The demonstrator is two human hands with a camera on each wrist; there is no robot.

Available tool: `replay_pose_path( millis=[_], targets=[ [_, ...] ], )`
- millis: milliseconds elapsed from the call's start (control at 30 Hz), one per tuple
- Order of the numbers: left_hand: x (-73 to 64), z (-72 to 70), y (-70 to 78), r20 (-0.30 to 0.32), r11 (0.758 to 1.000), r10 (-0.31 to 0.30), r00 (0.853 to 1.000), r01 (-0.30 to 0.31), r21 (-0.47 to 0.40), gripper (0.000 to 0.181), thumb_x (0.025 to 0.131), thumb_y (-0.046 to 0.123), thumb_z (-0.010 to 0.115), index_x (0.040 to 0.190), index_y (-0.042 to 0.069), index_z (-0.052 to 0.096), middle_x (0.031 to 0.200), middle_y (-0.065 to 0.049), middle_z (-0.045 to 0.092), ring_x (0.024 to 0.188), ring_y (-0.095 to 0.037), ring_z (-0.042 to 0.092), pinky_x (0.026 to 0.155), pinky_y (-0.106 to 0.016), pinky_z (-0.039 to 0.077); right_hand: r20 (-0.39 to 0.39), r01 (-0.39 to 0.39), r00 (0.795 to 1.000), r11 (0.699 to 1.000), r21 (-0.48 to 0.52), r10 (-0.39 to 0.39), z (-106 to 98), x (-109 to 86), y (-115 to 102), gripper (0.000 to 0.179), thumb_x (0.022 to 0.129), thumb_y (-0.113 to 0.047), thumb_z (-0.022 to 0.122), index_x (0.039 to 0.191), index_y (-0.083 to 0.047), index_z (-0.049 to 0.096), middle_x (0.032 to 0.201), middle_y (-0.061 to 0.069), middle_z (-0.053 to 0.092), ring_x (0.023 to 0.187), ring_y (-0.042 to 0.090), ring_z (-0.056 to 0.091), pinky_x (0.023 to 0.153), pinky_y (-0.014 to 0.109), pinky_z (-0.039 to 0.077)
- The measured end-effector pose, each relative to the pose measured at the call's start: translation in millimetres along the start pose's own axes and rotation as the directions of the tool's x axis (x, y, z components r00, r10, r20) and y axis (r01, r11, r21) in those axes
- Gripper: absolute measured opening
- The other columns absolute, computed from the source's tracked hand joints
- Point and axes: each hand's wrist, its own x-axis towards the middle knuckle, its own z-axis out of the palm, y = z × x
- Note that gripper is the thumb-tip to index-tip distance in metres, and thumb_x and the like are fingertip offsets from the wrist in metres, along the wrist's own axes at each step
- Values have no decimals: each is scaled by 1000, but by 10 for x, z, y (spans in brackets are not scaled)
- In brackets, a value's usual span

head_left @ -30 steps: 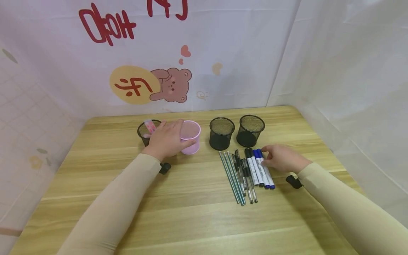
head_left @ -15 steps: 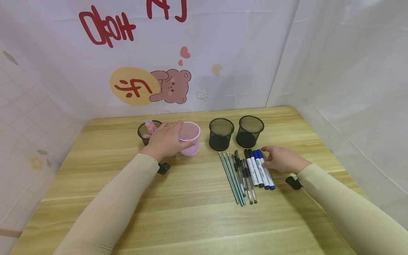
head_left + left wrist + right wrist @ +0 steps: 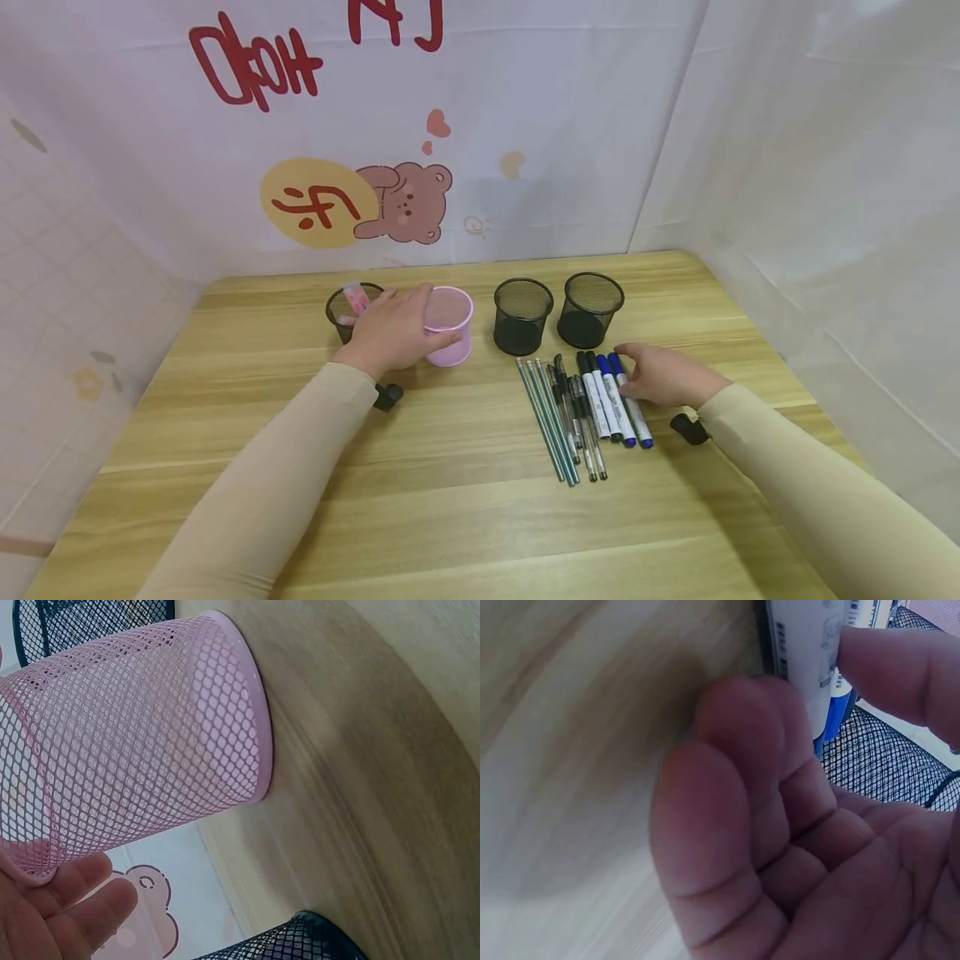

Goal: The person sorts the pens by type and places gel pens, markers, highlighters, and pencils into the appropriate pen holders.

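Observation:
My left hand (image 3: 393, 329) holds the pink mesh pen cup (image 3: 450, 346) by its rim, thumb in front and fingers at the far side. In the left wrist view the pink cup (image 3: 142, 742) stands on the table with two fingertips by its rim. My right hand (image 3: 671, 375) pinches the rightmost blue-capped whiteboard marker (image 3: 639, 421) near its upper half. The right wrist view shows the thumb on one side of that marker (image 3: 802, 634) and fingers on the other. Another blue-capped marker (image 3: 619, 417) and two black-capped markers (image 3: 597, 408) lie beside it.
Left of the pink cup stands a black mesh cup (image 3: 341, 325) with pink-patterned items (image 3: 357, 297) in it. Two more black mesh cups, a middle one (image 3: 519, 333) and a right one (image 3: 585, 329), stand behind the pens. Striped pencils (image 3: 546, 417) and black gel pens (image 3: 583, 417) lie left of the markers.
The lower end of the rightmost marker has shifted slightly right, and a small gap shows between it and its neighbour. My left hand stays on the pink cup.

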Motion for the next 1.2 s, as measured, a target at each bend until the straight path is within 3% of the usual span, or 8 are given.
replay_pose_path(
  millis=[133,333,533,633,900,1200],
  targets=[
    [-1,-2,2,0,1000,6,1000,-6,3,97,88,76,64,157,12,41,152,-8,60,149,-35,47,133,-48,21,-12,-18,1000,1000,-23,18,4,17,-11,76,94,-18,71,153,15,37,82,3,67,66,14,57,62,30,47],
    [11,20,-1,-12,1000,8,1000,-8,10,95,88,75,64,156,12,43,148,-6,62,146,-33,50,133,-46,22,-34,-45,998,998,-42,44,10,16,-32,73,92,-21,74,148,17,44,107,15,70,69,16,55,70,32,48],
    [13,29,-7,-15,1000,6,1000,-6,4,93,88,74,65,156,13,44,148,-5,62,146,-33,49,133,-46,21,11,-95,995,994,49,94,20,5,-27,75,95,-18,71,154,13,38,76,6,65,55,12,52,54,29,48],
    [13,27,-7,-15,1000,7,1000,-7,6,93,88,74,65,156,13,44,148,-6,62,146,-33,49,133,-46,21,32,-104,994,990,100,101,20,-3,-21,76,95,-15,70,157,11,33,65,3,62,52,12,56,51,28,50],
    [14,27,-6,-12,1000,8,1000,-8,2,93,89,74,64,156,13,43,149,-5,61,146,-34,49,133,-47,20,51,-87,995,985,146,81,30,8,6,83,94,-10,72,162,4,26,67,6,67,57,17,63,56,31,54],
    [10,30,-9,-14,1000,7,1000,-7,4,93,89,74,65,156,13,44,148,-6,62,145,-34,50,133,-46,20,40,-88,996,986,139,83,16,-12,-8,73,94,-15,73,152,12,38,64,4,67,55,15,62,55,29,53]
  ],
)
